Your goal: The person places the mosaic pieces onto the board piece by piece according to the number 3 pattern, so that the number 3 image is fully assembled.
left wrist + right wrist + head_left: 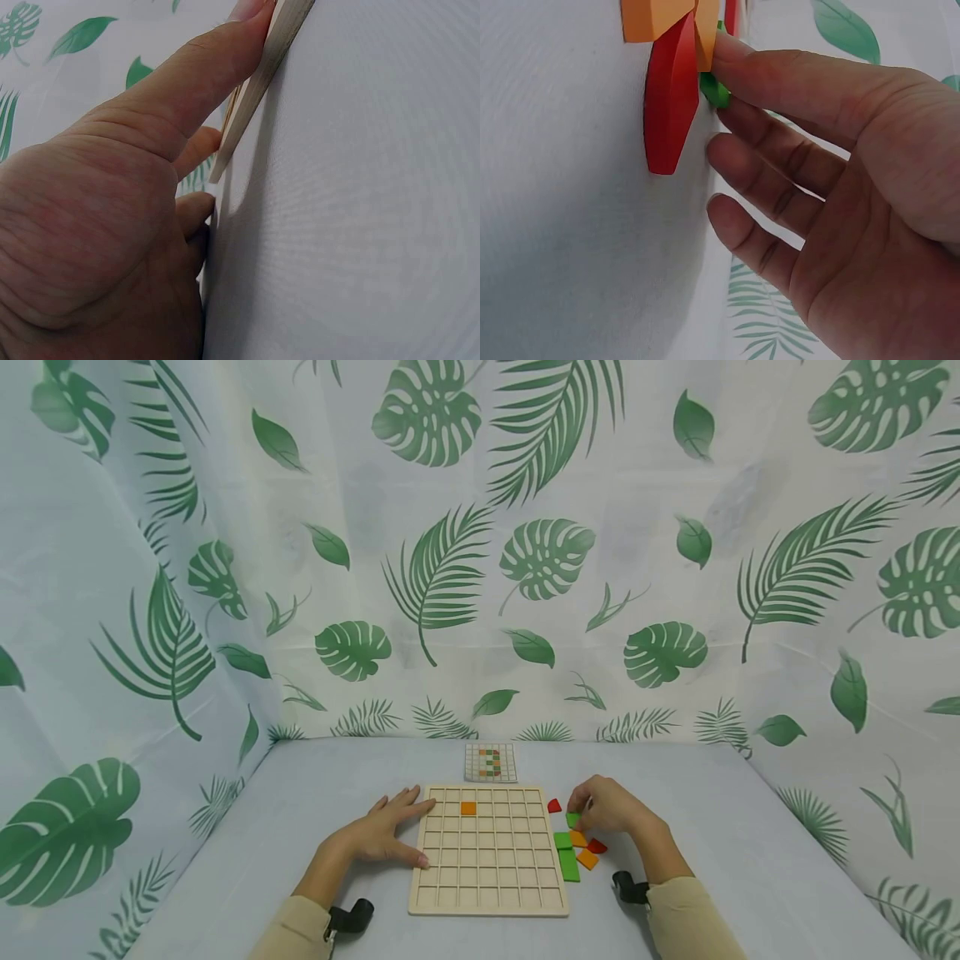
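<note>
A wooden grid board point(487, 877) lies on the table with one orange square tile point(468, 808) in its upper left part. My left hand point(382, 833) spreads along the board's left side, thumb and fingertips resting on its edge; the left wrist view shows the thumb point(202, 75) against the wooden rim. To the right of the board, my right hand point(609, 806) pinches a green tile point(716, 91) between thumb and index finger, the other fingers loosely bent. Beside that hand lie red pieces point(671, 105) with a curved side and orange tiles point(587, 859).
Green tiles point(569, 865) lie against the board's right edge, and another red piece point(554, 806) sits higher up. Behind the board is a small pattern card point(491, 763) with a coloured grid. A leaf-printed curtain point(525, 610) encloses the table's back and sides.
</note>
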The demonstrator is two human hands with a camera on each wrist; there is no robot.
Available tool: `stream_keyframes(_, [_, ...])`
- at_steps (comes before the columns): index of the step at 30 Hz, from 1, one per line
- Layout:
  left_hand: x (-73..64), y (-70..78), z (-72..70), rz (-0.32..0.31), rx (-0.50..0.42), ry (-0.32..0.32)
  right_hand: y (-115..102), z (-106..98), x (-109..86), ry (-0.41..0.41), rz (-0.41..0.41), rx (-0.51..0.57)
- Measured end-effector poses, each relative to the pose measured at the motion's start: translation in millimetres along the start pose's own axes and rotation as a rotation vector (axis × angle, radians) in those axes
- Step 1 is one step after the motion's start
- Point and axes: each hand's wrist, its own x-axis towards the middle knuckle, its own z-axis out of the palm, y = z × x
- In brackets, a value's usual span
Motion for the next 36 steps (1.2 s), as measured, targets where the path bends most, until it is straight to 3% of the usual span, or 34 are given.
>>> stream_keyframes(10, [-1.0, 0.3, -0.1, 0.000, -0.011, -0.001, -5, 1, -0.5, 0.024, -0.037, -0.039])
stream_keyframes(21, [-0.1, -0.9, 0.5, 0.009, -0.002, 0.001, -11, 2, -1.9, 0.043, 0.014, -0.036])
stream_keyframes(32, [-0.2, 0.0, -0.6, 0.010, 0.006, -0.003, -15, 2, -3.6, 0.014, -0.036, -0.095])
stream_keyframes(36, [-0.4, 0.5, -0.4, 0.006, 0.002, -0.006, -13, 2, -1.7, 0.038, -0.055, -0.109])
